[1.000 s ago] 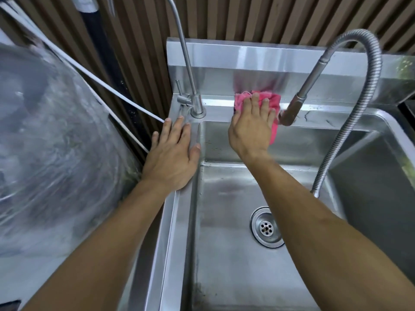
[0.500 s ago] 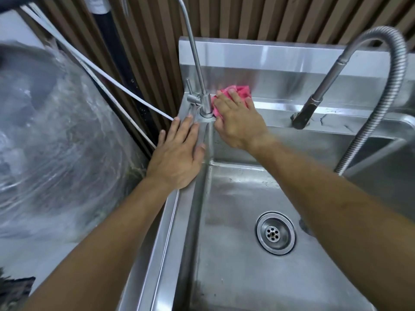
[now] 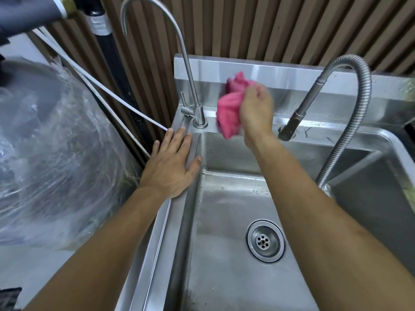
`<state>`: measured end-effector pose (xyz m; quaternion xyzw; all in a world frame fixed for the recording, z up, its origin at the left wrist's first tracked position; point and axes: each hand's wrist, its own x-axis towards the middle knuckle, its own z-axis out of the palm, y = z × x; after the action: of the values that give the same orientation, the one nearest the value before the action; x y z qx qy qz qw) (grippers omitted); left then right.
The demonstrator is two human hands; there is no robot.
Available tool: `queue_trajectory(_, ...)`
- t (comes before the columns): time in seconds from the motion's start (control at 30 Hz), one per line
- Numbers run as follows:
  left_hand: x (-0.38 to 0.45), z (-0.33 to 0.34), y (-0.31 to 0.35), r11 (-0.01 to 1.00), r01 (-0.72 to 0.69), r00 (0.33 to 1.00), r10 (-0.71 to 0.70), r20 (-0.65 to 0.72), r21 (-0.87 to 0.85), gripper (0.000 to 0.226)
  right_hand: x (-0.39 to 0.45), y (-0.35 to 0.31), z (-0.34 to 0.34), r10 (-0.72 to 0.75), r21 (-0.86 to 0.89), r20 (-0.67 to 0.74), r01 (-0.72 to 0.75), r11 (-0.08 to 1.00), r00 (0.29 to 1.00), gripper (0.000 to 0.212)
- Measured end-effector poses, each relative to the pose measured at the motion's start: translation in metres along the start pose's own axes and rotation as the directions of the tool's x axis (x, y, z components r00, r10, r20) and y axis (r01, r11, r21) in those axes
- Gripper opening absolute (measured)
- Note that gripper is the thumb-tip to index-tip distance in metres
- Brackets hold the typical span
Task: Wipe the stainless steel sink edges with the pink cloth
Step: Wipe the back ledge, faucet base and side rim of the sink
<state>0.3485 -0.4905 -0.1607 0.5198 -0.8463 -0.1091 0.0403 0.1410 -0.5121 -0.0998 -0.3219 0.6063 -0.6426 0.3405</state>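
Right hand (image 3: 254, 111) bunched around the pink cloth (image 3: 229, 111), fingers curled shut on it, a bit motion-blurred. Cloth hanging loose over the back edge of the sink (image 3: 336, 133), lower corner dangling just past the rim into the basin, top end up against the steel backsplash (image 3: 280, 75). Sitting between the thin gooseneck tap (image 3: 190, 90) at the back-left corner and the spray head of the flexible hose faucet (image 3: 289, 129), so kinda tight on both sides, more room toward the hose side. Left hand (image 3: 173, 162) spread flat, palm down on the left edge, thumb hooked over the inner lip, fingertips nearly at the tap base. Basin open and roomy, just the drain (image 3: 266, 240) in the floor. Plastic-wrapped bulk (image 3: 56, 153) crowding the outside left, with white tubing (image 3: 107, 90) running across toward the back-left corner.
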Motion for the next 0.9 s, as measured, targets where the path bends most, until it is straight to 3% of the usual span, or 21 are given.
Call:
queue_trajectory(0.03,0.001,0.000,0.000,1.000,-0.001,1.000,0.001,0.003,-0.003,0.073,0.002,0.001,-0.001,0.071,0.172,-0.027,-0.065,0.983,0.997,0.032)
queue_trajectory(0.07,0.001,0.000,0.000,1.000,-0.001,1.000,0.001,0.004,-0.005,0.073,0.000,0.005,-0.003,0.116,0.216,-0.074,-0.098,0.971,0.990,0.034)
queue_trajectory(0.13,0.001,0.000,0.000,1.000,-0.002,1.000,0.002,0.002,-0.010,0.073,-0.014,0.025,-0.010,0.099,-0.012,-0.255,-0.106,0.994,0.962,0.051)
queue_trajectory(0.17,0.002,0.000,0.000,1.000,-0.001,1.000,0.001,0.000,-0.013,0.073,-0.024,0.035,-0.013,0.026,-0.130,-0.321,-0.071,0.989,0.947,0.060)
queue_trajectory(0.23,0.003,0.001,-0.001,1.000,0.000,1.000,0.000,0.000,-0.018,0.072,-0.044,0.047,-0.010,-0.227,-0.328,-0.327,0.115,0.938,0.917,0.070)
queue_trajectory(0.27,0.003,0.001,-0.002,1.000,-0.002,1.000,0.002,-0.004,-0.021,0.072,-0.049,0.051,-0.005,-0.418,-0.465,-0.254,0.269,0.843,0.872,0.073)
queue_trajectory(0.3,0.004,0.002,-0.002,1.000,-0.005,1.000,0.004,-0.009,-0.026,0.072,-0.050,0.053,0.002,-0.560,-0.605,-0.087,0.403,0.687,0.824,0.072)
queue_trajectory(0.33,0.004,0.002,-0.002,1.000,-0.005,1.000,0.005,-0.010,-0.030,0.072,-0.045,0.056,0.006,-0.601,-0.698,0.122,0.498,0.515,0.790,0.067)
queue_trajectory(0.4,0.005,0.003,-0.003,0.999,-0.009,1.000,0.009,-0.009,-0.040,0.073,-0.028,0.068,0.008,-0.406,-0.799,0.446,0.559,0.222,0.798,0.058)
queue_trajectory(0.47,0.005,0.003,-0.004,0.999,-0.013,1.000,0.012,-0.017,-0.045,0.079,-0.011,0.080,-0.003,-0.239,-0.819,0.540,0.569,0.072,0.807,0.057)
queue_trajectory(0.63,0.005,0.004,-0.006,0.998,-0.030,0.999,0.029,-0.020,-0.051,0.083,0.005,0.090,-0.019,-0.269,-0.785,0.613,0.611,-0.104,0.743,0.062)
queue_trajectory(0.73,0.004,0.003,-0.006,0.998,-0.038,0.999,0.037,-0.013,-0.059,0.082,0.008,0.095,-0.032,-0.371,-0.786,0.605,0.603,-0.134,0.705,0.055)
queue_trajectory(0.8,0.005,0.003,-0.007,0.997,-0.045,0.999,0.045,-0.001,-0.058,0.079,0.012,0.096,-0.041,-0.474,-0.796,0.556,0.601,-0.069,0.682,0.044)
queue_trajectory(0.9,0.006,0.006,-0.009,0.998,-0.045,0.999,0.045,-0.014,-0.042,0.079,0.011,0.080,-0.035,-0.589,-0.843,0.391,0.533,0.080,0.707,0.034)
